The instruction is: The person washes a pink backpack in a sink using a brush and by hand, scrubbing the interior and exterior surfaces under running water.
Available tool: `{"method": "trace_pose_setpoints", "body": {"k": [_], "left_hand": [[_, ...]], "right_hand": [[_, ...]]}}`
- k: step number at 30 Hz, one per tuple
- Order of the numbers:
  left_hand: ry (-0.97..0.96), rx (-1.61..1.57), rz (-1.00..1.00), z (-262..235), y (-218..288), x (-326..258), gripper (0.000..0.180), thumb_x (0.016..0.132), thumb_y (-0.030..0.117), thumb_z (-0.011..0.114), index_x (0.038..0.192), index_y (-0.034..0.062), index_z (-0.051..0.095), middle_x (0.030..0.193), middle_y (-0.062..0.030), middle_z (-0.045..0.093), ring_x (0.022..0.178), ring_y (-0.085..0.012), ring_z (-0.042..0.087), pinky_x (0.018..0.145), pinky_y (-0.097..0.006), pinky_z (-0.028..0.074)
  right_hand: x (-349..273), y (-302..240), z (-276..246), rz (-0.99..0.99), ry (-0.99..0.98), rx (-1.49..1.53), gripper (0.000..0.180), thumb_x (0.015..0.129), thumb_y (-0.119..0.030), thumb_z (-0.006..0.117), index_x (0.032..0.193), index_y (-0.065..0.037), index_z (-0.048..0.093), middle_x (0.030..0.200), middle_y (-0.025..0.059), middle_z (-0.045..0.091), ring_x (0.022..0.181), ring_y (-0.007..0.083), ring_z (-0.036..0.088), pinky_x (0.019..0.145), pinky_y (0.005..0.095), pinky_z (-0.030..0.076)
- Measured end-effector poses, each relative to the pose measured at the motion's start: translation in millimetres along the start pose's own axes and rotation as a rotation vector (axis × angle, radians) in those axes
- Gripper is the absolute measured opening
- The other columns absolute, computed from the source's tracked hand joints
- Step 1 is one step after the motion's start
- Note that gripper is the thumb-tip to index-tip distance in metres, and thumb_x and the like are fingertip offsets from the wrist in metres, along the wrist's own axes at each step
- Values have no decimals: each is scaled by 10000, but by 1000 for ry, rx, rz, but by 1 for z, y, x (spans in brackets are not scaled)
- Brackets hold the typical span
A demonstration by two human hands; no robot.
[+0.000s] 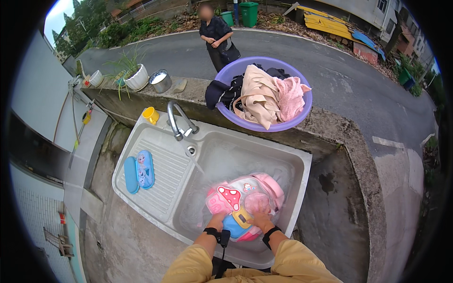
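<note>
A child's pink, white and blue backpack lies wet in the right basin of the sink, partly in cloudy water. It has a red mushroom patch and a fluffy pink round part. My left hand grips its near left edge, fingertips partly hidden. Beside the fluffy part, my right hand holds the front of the bag. Water runs from the silver faucet into the basin. On the ribbed drainboard stands an open blue pencil case with a cartoon figure.
A purple tub heaped with beige, pink and dark clothes sits on the concrete wall beyond the sink. A yellow cup stands at the sink's back left corner. Potted plants and a metal pot line the ledge. A person stands on the road.
</note>
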State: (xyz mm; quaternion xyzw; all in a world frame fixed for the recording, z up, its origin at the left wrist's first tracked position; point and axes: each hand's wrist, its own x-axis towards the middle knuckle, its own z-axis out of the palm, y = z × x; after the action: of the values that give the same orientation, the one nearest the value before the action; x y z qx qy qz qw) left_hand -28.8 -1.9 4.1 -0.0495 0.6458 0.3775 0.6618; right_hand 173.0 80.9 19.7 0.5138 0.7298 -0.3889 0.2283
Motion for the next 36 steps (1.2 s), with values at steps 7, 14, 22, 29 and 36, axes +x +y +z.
{"method": "trace_pose_setpoints", "body": {"k": [7,14,22,29,36], "left_hand": [[30,-169,5,1,-5,-5,415,813,267,587,1103,-20,517,961,-122,602,781,-230,604,659,-344,505],[328,-102,155,35,14,-44,413,749,182,665,1033,-90,541,946,-155,602,787,-219,603,658,-321,502],[295,-197,302,34,44,-115,319,784,137,602,1016,-72,539,940,-142,599,791,-213,610,628,-345,516],[208,-287,317,41,59,-140,262,799,133,577,1018,-8,543,915,-114,602,760,-220,621,631,-386,537],[112,-415,265,45,85,-179,265,831,171,564,1057,37,528,991,-78,591,879,-196,599,718,-373,525]], "right_hand": [[2,-5,1,-37,19,-74,666,699,-473,620,1254,-149,445,1404,145,200,1268,478,79,942,610,246],[13,29,-3,-197,58,20,605,741,-434,559,1208,-54,488,1214,225,471,1115,324,469,965,361,338],[-62,-1,-37,-480,15,351,672,789,-427,561,1285,-14,376,1292,208,405,1188,314,407,987,336,318],[-97,1,-47,-802,-165,450,706,774,-161,580,1370,-42,219,1352,136,331,1179,211,393,980,282,312],[-132,-3,-88,-738,-125,415,814,678,-143,683,1369,-149,254,1297,145,381,1161,245,409,942,306,354]]}}
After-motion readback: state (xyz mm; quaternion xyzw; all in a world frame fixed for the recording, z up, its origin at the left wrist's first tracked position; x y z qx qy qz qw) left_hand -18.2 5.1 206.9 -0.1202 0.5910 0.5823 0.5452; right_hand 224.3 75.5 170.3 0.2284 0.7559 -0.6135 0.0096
